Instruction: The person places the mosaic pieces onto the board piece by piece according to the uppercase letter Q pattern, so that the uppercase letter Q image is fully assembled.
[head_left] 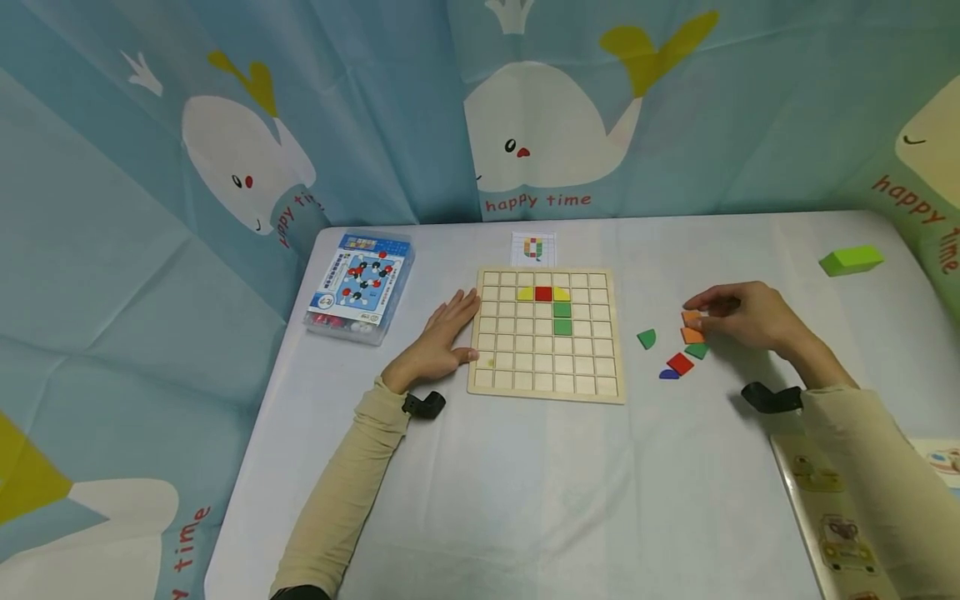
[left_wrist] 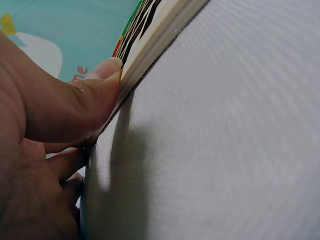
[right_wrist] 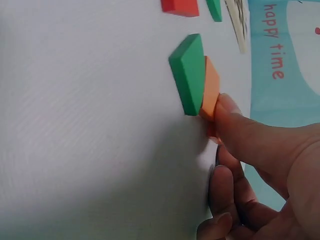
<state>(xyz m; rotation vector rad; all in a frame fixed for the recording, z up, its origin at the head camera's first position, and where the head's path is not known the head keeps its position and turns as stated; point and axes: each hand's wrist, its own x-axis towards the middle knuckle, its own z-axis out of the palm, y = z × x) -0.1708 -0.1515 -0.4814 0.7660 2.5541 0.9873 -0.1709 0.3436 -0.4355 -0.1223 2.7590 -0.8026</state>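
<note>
Pinching the upper orange tile point(head_left: 691, 317), thumb against fingers: right hand point(head_left: 750, 315), right of centre. Second orange tile point(head_left: 693, 336) just below it, then green tile point(head_left: 697, 352), red tile point(head_left: 680, 364). Left hand point(head_left: 437, 337) lies open, touching the left edge of the wooden board point(head_left: 502, 365), mid-frame. Board has a yellow-red-yellow row point(head_left: 543, 293), two green squares point(head_left: 562, 310) under its right end. Pattern card point(head_left: 550, 239) above. Looks like tile pick-up, pattern partly built; next likely needs a clean lift, then seating it under the left yellow piece point(head_left: 526, 294).

Free room fronts the board point(head_left: 543, 364); tiles point(head_left: 680, 364) obstruct rightward.
</note>
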